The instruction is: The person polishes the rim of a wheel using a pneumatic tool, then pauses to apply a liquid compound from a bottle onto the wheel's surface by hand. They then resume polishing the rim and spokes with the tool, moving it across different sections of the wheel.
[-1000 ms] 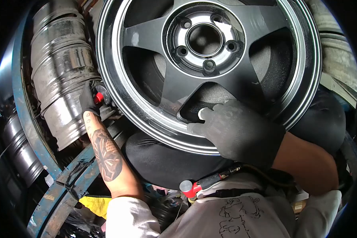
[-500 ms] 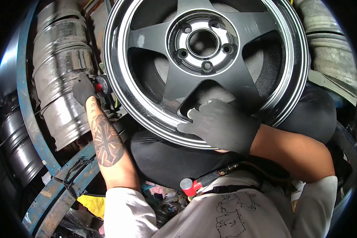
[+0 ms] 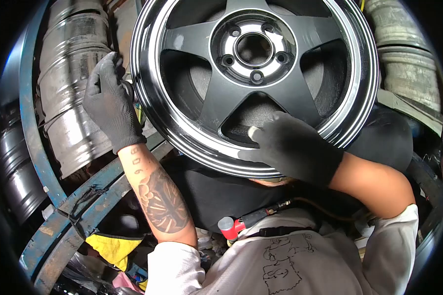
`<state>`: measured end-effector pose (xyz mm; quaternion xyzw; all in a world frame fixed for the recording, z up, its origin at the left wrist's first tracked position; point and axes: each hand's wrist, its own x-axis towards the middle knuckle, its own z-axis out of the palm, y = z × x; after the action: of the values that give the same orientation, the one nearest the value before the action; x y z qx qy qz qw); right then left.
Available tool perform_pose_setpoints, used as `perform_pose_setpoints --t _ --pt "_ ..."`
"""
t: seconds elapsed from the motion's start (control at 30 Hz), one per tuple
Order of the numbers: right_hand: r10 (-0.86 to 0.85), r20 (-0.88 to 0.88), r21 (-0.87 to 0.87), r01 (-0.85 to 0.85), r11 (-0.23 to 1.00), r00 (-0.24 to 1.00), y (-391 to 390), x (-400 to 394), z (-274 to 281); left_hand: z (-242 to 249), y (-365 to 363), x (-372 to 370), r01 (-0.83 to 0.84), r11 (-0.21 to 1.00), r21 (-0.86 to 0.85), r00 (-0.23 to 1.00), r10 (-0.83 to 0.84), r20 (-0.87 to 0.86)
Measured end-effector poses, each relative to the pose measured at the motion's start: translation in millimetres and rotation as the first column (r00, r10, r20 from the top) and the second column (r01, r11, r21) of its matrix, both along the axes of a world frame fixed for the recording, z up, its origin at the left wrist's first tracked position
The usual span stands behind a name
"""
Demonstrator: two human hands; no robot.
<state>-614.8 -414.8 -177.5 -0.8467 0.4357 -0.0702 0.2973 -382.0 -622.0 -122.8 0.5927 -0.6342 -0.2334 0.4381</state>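
A black five-spoke wheel [image 3: 285, 93] with a polished rim lies face up over my legs. My right hand [image 3: 295, 150], in a dark glove, rests on its lower lip with the fingers bent together. A small pale bit [image 3: 253, 132] shows at the fingers; whether it is a held piece or a fingertip is unclear. My left hand [image 3: 110, 101], also gloved, is beside the wheel's left edge, its fingers stretched upward and nothing seen in them. A dark round part shows partly behind it. An air tool with a red part [image 3: 238, 226] lies on my lap.
Stacked metal rims [image 3: 76, 98] stand on the left, with more rims [image 3: 408, 64] at the upper right. A worn blue metal frame [image 3: 29, 132] runs along the left and below. A yellow cloth [image 3: 113, 250] hangs at the lower left.
My left hand has come away from the red-and-black tool it was at and its fingers have straightened. My right hand has moved slightly right and up along the wheel.
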Motion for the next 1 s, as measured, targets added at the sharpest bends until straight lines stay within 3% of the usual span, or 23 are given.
perform_pose_setpoints --t 0.07,0.13,0.2,0.33,0.43,0.47,0.6,0.7,0.77,0.83,1.0 --pt "-0.024 0.032 -0.007 0.025 1.000 0.999 0 -9 6 6 3 -1 0.018 0.999 0.047 0.994 -0.012 -0.113" --pt "-0.020 0.117 -0.140 0.036 0.990 0.993 -1 -15 10 6 1 -1 -0.001 1.000 -0.004 0.989 0.000 -0.147" --pt "0.002 0.148 -0.057 0.007 0.998 0.989 -9 -7 5 11 1 -7 0.011 1.000 0.019 0.983 -0.007 -0.183" --pt "0.026 0.182 -0.100 -0.008 0.995 0.983 -16 14 -10 9 1 -18 0.069 0.998 -0.011 0.988 -0.069 -0.138" --pt "0.074 0.099 -0.079 -0.067 0.995 0.992 -17 8 -6 7 -3 -13 0.152 0.988 -0.011 0.977 -0.152 -0.149" --pt "0.095 0.059 -0.033 -0.093 0.995 0.994 -15 4 -5 13 2 -15 0.132 0.990 0.046 0.986 -0.127 -0.110" --pt "0.026 0.101 0.018 -0.028 0.999 0.994 -2 -15 2 12 3 5 0.267 0.962 -0.055 0.937 -0.246 0.248" --pt "-0.037 0.153 0.017 0.035 0.999 0.988 -1 -24 13 16 2 9 0.221 0.974 0.053 0.972 -0.225 0.074" --pt "-0.084 0.249 -0.028 0.094 0.995 0.965 -4 -24 11 17 5 12 0.244 0.969 0.039 0.967 -0.246 0.066" --pt "-0.083 0.300 0.129 0.046 0.991 0.950 -15 -14 11 21 4 11 0.236 0.971 0.038 0.972 -0.236 -0.010" --pt "-0.095 0.436 0.381 -0.088 0.920 0.895 -21 11 -5 19 5 12 0.265 0.964 0.025 0.964 -0.265 0.014"
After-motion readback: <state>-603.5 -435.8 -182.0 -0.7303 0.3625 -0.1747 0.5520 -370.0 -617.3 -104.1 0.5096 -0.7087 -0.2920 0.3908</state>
